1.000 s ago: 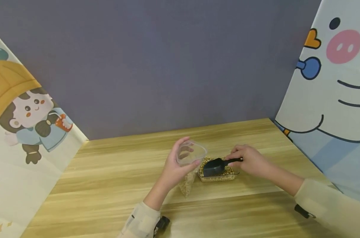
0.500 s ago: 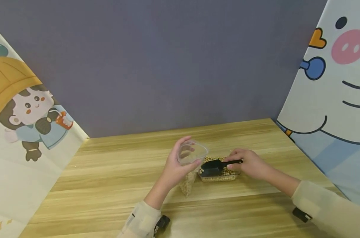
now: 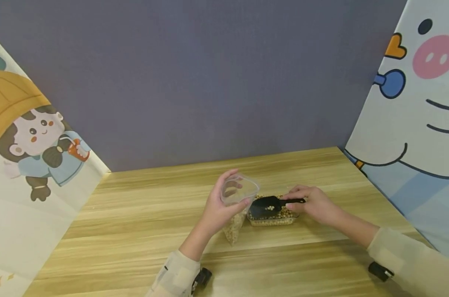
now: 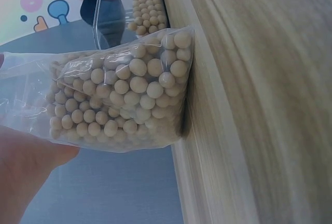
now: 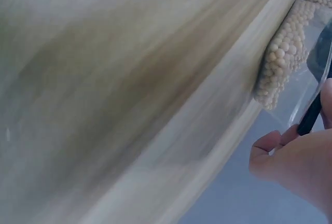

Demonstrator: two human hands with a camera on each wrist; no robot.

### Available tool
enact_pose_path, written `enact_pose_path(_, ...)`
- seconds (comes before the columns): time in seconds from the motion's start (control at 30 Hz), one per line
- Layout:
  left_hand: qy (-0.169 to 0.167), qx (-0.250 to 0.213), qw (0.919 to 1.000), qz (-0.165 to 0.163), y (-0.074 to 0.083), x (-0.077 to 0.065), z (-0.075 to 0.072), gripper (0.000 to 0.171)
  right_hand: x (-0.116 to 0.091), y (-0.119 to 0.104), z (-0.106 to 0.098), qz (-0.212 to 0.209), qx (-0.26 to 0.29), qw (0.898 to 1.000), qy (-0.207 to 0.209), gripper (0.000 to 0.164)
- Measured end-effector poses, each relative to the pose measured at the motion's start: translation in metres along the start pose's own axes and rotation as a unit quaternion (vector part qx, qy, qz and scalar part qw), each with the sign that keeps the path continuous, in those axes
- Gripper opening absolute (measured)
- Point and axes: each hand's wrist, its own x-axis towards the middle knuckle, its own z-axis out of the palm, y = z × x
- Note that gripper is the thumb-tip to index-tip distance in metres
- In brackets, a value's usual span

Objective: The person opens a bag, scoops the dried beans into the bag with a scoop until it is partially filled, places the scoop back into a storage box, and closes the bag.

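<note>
My left hand (image 3: 216, 210) holds a clear plastic bag (image 4: 119, 92) around its spread mouth, fingers behind and thumb in front. Round beige beans (image 4: 137, 84) fill the bag's lower part, and its bottom stands on the table. Just right of the bag is a clear rectangular container (image 5: 298, 97) holding more of the same beans. My right hand (image 3: 315, 205) grips a black scoop (image 3: 260, 205) by its handle. The scoop's blade lies level over the container, pointing left at the bag, with a few beans in it.
A wood-grain table (image 3: 142, 231) spreads beneath everything. Behind it rises a grey-blue panel (image 3: 209, 82). Cartoon-printed panels border the left and right sides. A small black camera (image 3: 202, 278) sits on the left wrist.
The scoop has dipped into the beans in the container and come up with a few in its blade. The left hand and bag have stayed nearly still.
</note>
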Motion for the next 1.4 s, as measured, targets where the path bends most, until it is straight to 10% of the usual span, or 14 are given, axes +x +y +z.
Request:
enact_pose_path(0.3, -0.001, -0.006, 1.0000, 0.001, 0.001, 0.001, 0.000, 0.077, 0.010, -0.003, -0.041, -0.066, -0.147, 0.986, 0.045, 0.022)
enact_pose_path(0.57, -0.001, -0.020, 0.9998, 0.001, 0.001, 0.000, -0.001, 0.077, 0.014, -0.013, -0.024, -0.119, -0.260, 0.956, 0.062, 0.023)
enact_pose_path(1.0, -0.009, -0.017, 0.9998, 0.004, 0.002, 0.001, -0.001, 0.075, 0.019, -0.012, 0.002, -0.055, -0.114, 0.992, -0.003, 0.023)
enact_pose_path(1.4, -0.002, -0.011, 0.9999, -0.011, 0.003, 0.000, 0.000, 0.076, 0.012, -0.004, 0.006, -0.038, -0.046, 0.998, -0.016, 0.022)
